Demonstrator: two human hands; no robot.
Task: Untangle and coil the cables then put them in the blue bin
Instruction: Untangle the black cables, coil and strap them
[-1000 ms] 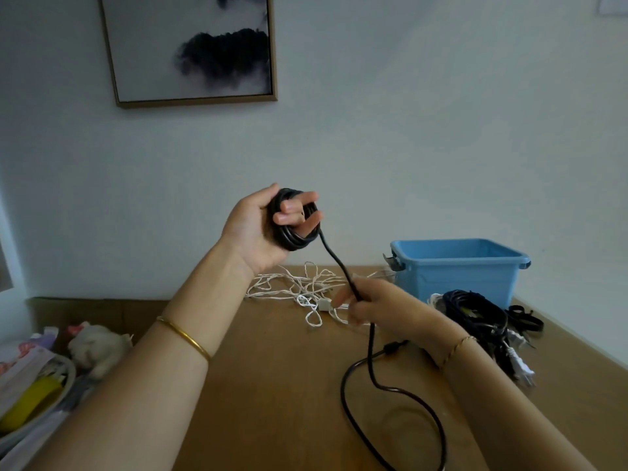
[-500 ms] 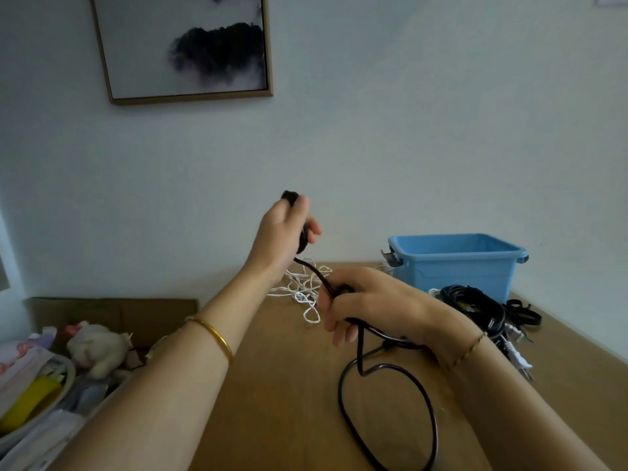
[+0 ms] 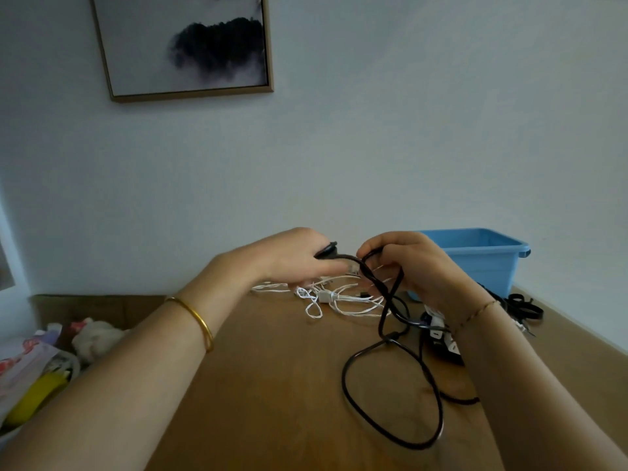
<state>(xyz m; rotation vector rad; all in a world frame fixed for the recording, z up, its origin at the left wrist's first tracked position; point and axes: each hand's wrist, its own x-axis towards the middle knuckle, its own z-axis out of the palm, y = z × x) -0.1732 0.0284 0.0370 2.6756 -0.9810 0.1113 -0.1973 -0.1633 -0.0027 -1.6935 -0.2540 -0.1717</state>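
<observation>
Bin (image 3: pixel 482 263) at back right of table (image 3: pixel 272 368), cable tangle (image 3: pixel 339 297) left of it

framed picture (image 3: pixel 183 45): on wall, high above left hand (image 3: pixel 292 256) | wooden tabletop (image 3: pixel 272 385): beneath that hand | pale plush toy (image 3: pixel 95 338): lower, far left of it | yellow item (image 3: pixel 37 396), printed packets (image 3: pixel 23 362): beside toy

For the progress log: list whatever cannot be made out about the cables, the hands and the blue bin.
Head view: the left hand covers the part of the black cable in its grip; turns cannot be counted.
Head view: the inside of the blue bin is hidden by its near wall and the right hand.
Head view: the black cable bundle by the bin is partly covered by the right forearm.
</observation>
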